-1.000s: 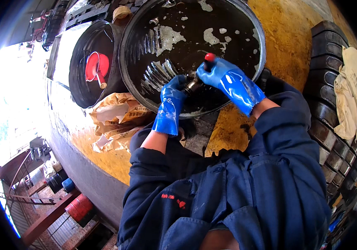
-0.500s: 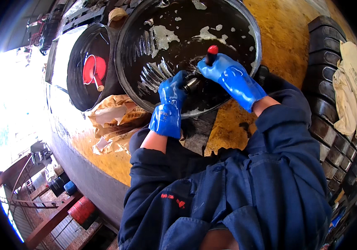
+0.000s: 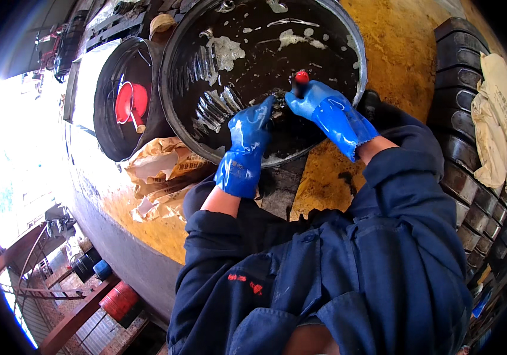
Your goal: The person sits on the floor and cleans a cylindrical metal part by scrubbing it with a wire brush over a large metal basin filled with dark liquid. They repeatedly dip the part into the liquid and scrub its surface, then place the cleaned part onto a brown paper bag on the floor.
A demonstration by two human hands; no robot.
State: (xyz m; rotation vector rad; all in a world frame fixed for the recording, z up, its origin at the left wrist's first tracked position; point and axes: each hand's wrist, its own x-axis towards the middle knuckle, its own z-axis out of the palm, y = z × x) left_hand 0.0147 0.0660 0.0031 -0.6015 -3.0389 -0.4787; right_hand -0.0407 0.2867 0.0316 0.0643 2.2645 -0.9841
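Both my hands wear wet blue rubber gloves over a large round black tub (image 3: 169,106) of dark liquid with pale foam. In my right hand (image 3: 318,102) is a tool with a black handle and red end (image 3: 302,77), gripped in closed fingers; its working end is hidden. My left hand (image 3: 247,129) is left of it, fingers closed and pointing toward the right hand. Whatever it holds is dark and mostly covered by the glove. Ridged metal parts (image 3: 221,109) show at the liquid's surface beside my left hand.
A smaller black tub (image 3: 104,112) at the left holds a red dipper (image 3: 132,100). Crumpled brown paper sacks (image 3: 158,171) lie before it. Stacked dark metal blocks (image 3: 457,106) line the right side, with a tan sack (image 3: 498,118) on top. A red drum (image 3: 121,303) stands at lower left.
My left hand has moved slightly up and right, its fingers now extending farther toward my right hand. The shiny metal cylinder seen at it earlier is now hidden. The red-ended handle has tipped lower.
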